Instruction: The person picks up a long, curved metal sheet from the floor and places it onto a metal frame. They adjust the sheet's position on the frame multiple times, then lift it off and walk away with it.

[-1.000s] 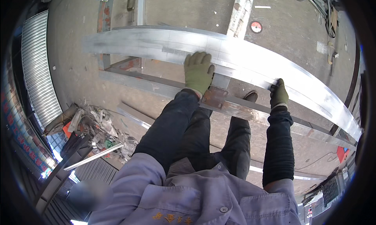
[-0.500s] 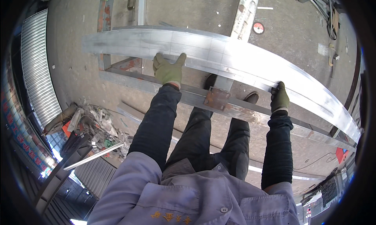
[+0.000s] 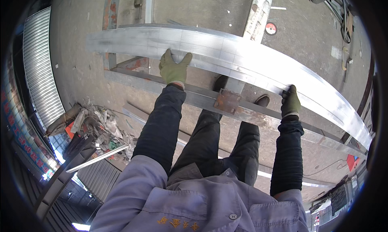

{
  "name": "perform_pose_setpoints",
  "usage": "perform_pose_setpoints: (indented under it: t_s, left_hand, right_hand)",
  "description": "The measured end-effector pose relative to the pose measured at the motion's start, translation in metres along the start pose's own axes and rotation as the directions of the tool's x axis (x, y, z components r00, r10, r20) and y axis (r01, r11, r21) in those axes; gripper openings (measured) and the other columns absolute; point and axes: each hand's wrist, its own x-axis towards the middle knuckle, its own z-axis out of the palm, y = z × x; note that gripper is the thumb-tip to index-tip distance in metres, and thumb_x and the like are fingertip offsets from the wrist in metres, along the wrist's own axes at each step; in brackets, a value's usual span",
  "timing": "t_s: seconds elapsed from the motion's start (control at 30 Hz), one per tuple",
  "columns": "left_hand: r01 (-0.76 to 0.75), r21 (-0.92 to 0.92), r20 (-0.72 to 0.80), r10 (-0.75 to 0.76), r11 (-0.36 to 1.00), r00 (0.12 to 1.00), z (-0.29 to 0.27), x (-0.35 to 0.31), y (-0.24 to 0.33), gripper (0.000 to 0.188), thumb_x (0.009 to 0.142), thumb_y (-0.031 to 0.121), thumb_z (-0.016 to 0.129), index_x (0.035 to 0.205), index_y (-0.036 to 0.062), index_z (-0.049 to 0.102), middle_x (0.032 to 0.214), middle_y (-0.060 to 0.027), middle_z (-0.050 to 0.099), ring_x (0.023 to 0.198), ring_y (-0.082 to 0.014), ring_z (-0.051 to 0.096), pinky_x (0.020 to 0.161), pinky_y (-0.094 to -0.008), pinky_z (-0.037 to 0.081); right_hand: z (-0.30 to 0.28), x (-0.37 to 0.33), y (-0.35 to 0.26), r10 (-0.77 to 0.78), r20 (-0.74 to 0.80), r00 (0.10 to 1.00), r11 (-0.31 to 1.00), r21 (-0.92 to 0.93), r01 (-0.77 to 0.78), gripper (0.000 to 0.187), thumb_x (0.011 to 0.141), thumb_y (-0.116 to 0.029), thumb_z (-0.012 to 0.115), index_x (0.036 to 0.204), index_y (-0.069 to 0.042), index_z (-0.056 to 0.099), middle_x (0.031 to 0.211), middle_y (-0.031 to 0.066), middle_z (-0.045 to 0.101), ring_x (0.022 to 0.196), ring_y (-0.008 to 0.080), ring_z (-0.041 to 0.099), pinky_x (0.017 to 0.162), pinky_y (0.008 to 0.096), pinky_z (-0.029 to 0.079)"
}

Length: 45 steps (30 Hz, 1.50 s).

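A long, shiny silver metal sheet with folded edges lies across a steel frame in front of me; thin lines cross its face. My left hand, in a green glove, grips its near edge left of the middle, thumb set apart from the fingers. Further right, my right hand, in a matching glove, is closed on the same edge; some of its fingers are hidden. Below the sheet runs the frame's near steel beam, with a rusty square plate on it.
My shoes stand between sheet and beam. A red-and-white cutting disc lies on the floor beside a pale steel beam. A scrap heap lies at the left, near a stack of corrugated sheets. Straps and bars lie far right.
My left hand's fingers reach slightly further over the sheet's near edge. The right hand keeps its hold, and the view has shifted a little.
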Motion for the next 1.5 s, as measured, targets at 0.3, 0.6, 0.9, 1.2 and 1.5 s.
perform_pose_setpoints:
  t_s: [0.3, 0.6, 0.9, 1.2, 1.5]
  left_hand:
    - [-0.006, -0.061, -0.073, 0.002, 0.998, 0.997, 0.004, 0.002, -0.004, 0.094, 0.075, 0.053, 0.089, 0.142, -0.0057, 0.057, 0.143, -0.0263, 0.057, 0.135, -0.0411, 0.053, 0.115, -0.048, 0.042]
    - [-0.012, -0.048, -0.076, 0.008, 0.999, 0.997, 0.005, 0.005, -0.008, 0.092, 0.074, 0.053, 0.09, 0.139, -0.0045, 0.059, 0.14, -0.025, 0.058, 0.132, -0.0398, 0.055, 0.113, -0.0476, 0.043]
    - [-0.014, -0.054, -0.098, 0.009, 0.998, 0.995, 0.007, 0.004, -0.012, 0.093, 0.074, 0.055, 0.089, 0.14, -0.0029, 0.058, 0.142, -0.0233, 0.058, 0.133, -0.0391, 0.054, 0.114, -0.0472, 0.043]
    - [-0.2, 0.318, 0.093, 0.18, 0.927, 0.979, 0.033, 0.021, -0.062, 0.076, 0.089, 0.044, 0.073, 0.156, 0.022, 0.043, 0.148, -0.0182, 0.054, 0.137, -0.0386, 0.05, 0.117, -0.055, 0.037]
    - [-0.11, 0.156, 0.058, 0.102, 0.982, 0.993, 0.018, 0.047, -0.05, 0.103, 0.078, 0.069, 0.079, 0.141, -0.0093, 0.058, 0.138, -0.0307, 0.064, 0.133, -0.0428, 0.058, 0.115, -0.0468, 0.043]
  right_hand:
    - [0.001, 0.004, 0.003, -0.013, -0.003, 1.0, 0.999, 0.031, 0.013, 0.045, 0.099, -0.058, 0.066, 0.082, -0.015, 0.069, 0.063, -0.0035, 0.058, 0.048, 0.0097, 0.043, 0.042, 0.0282, 0.028]
    - [-0.002, 0.006, 0.005, 0.006, 0.018, 1.0, 0.999, 0.044, -0.007, 0.046, 0.097, -0.059, 0.067, 0.082, -0.015, 0.069, 0.063, -0.0046, 0.057, 0.048, 0.0092, 0.042, 0.043, 0.0279, 0.028]
    - [-0.002, 0.001, 0.002, -0.017, 0.062, 0.998, 0.999, 0.04, 0.015, 0.048, 0.094, -0.058, 0.069, 0.082, -0.011, 0.069, 0.071, 0.0009, 0.065, 0.053, 0.0115, 0.051, 0.047, 0.0282, 0.038]
    - [-0.009, 0.013, 0.011, -0.011, 0.12, 0.993, 1.0, -0.024, 0.014, 0.047, 0.1, -0.061, 0.062, 0.08, -0.019, 0.067, 0.064, -0.0042, 0.056, 0.051, 0.0088, 0.042, 0.045, 0.0266, 0.03]
    - [0.009, -0.01, -0.009, -0.012, 0.046, 0.999, 0.996, -0.083, 0.016, 0.055, 0.103, -0.051, 0.052, 0.082, -0.004, 0.072, 0.076, 0.0122, 0.074, 0.064, 0.0227, 0.066, 0.066, 0.0376, 0.053]
